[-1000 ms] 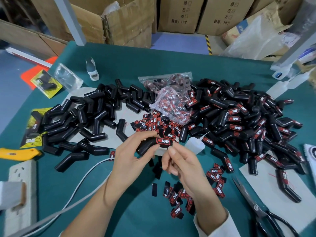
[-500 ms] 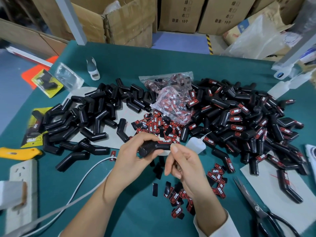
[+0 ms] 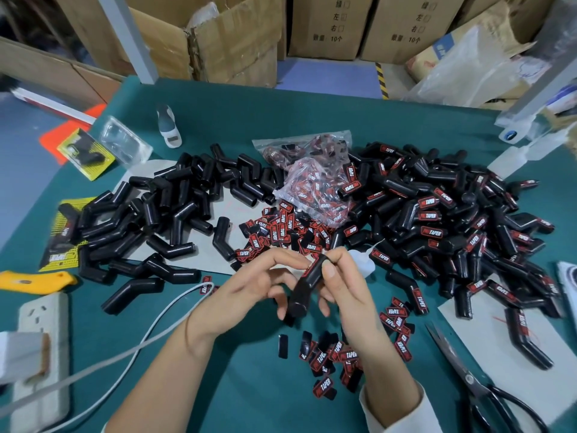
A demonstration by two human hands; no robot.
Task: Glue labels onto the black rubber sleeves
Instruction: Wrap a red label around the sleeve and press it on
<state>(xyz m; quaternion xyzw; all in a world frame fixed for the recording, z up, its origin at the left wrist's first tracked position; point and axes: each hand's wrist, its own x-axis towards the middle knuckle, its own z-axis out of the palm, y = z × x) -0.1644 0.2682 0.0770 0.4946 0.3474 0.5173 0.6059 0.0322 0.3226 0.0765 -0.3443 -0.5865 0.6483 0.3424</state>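
My left hand (image 3: 249,285) and my right hand (image 3: 349,295) hold one bent black rubber sleeve (image 3: 304,285) between them above the green table. The sleeve stands nearly upright and tilted; a red label edge shows near its upper end. My right thumb and fingers pinch that upper end, and my left fingers lie round its lower part. Unlabelled sleeves (image 3: 162,214) are heaped on the left, labelled ones (image 3: 437,220) on the right. Loose red-and-black labels (image 3: 281,232) lie behind my hands, more labels (image 3: 331,357) lie in front.
A clear bag of labels (image 3: 315,182) tops the middle heap. A small white squeeze bottle (image 3: 362,260) stands just behind my right hand. Scissors (image 3: 468,379) lie at the front right. A power strip (image 3: 40,339), its cable (image 3: 150,335) and a yellow knife (image 3: 34,279) sit left.
The sleeve has been turned from lying level, label up, to nearly upright. My right hand has shifted to pinch its upper end, and my left grip has loosened.
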